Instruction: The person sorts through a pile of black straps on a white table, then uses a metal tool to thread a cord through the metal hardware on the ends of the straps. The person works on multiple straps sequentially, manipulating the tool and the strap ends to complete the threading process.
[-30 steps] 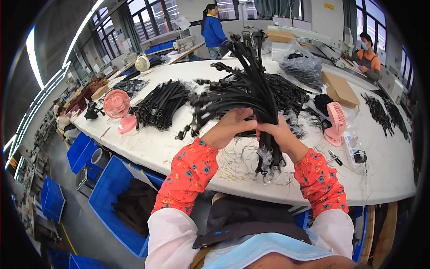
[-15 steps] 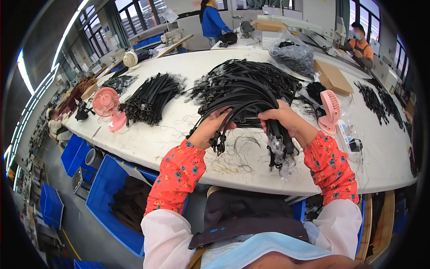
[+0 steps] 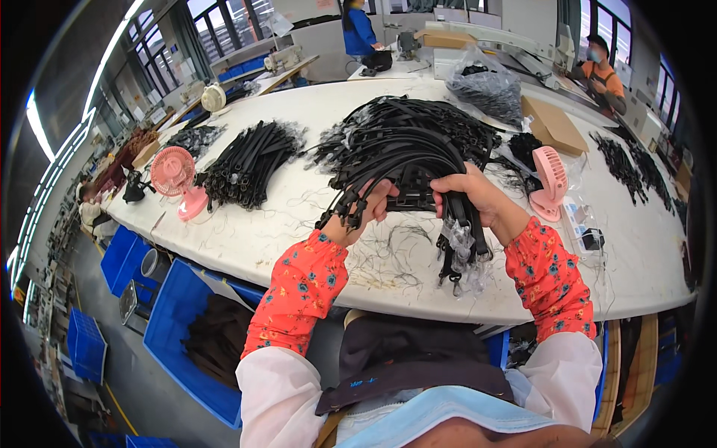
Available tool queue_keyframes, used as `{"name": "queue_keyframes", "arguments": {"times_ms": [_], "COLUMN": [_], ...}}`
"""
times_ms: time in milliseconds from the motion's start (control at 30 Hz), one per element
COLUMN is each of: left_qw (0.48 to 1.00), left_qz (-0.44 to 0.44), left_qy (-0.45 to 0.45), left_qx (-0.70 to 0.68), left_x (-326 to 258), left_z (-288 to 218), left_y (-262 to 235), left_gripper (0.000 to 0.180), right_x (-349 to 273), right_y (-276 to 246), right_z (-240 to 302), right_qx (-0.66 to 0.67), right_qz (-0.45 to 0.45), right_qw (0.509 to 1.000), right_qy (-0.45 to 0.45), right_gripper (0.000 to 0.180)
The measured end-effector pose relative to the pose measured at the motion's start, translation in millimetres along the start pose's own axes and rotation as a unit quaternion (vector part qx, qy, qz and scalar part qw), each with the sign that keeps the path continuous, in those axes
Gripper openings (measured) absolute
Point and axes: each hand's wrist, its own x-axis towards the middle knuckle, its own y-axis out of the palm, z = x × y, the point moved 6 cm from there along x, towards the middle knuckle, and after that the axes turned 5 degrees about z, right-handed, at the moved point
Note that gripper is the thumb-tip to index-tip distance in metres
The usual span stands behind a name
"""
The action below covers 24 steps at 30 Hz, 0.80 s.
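Observation:
A bundle of black straps [image 3: 429,147] arches between my two hands above the white table. My right hand [image 3: 478,196] is closed round one side of it, thumb across the straps. Below that hand the strap ends [image 3: 457,250] hang down, with metal clasps and clear plastic wrapping on them. My left hand [image 3: 367,209] is closed at the other end, fingers curled, with the strap ends and small black fittings draped over its back. Behind the bundle lies a large heap of similar black straps [image 3: 403,112]; part of it is hidden by the held ones.
More black straps [image 3: 254,164] lie in a pile to the left. Pink fans stand left [image 3: 178,179] and right [image 3: 550,179]. A power strip [image 3: 582,226] lies beside the right fan. Loose threads litter the white table [image 3: 299,246]. A blue bin [image 3: 168,336] stands below; two people are beyond.
My left hand has shifted slightly up and right, its fingers drawn in more. The strap ends over it have moved up a little. My right hand keeps its hold.

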Motion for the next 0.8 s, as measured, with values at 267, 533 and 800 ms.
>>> {"name": "queue_keyframes", "arguments": {"times_ms": [267, 533, 800], "left_qw": [0.963, 0.901, 0.695], "left_qz": [-0.002, 0.118, 0.121], "left_qy": [-0.039, 0.04, 0.094], "left_qx": [0.266, 0.415, 0.702], "left_x": [-22.6, -28.0, -38.8], "left_z": [20.0, 23.2, 49.4], "left_y": [-12.2, 16.1, 10.8], "left_gripper": [0.031, 0.025, 0.022], "right_x": [-2.5, -8.2, -8.7], "right_y": [-18.8, -33.2, -34.1], "right_z": [29.7, 32.4, 28.7], "right_qx": [0.022, 0.054, 0.09], "right_qz": [-0.032, -0.041, -0.028], "right_qw": [0.997, 0.995, 0.992], "right_qy": [-0.061, -0.08, -0.083], "right_gripper": [0.015, 0.014, 0.012]}}
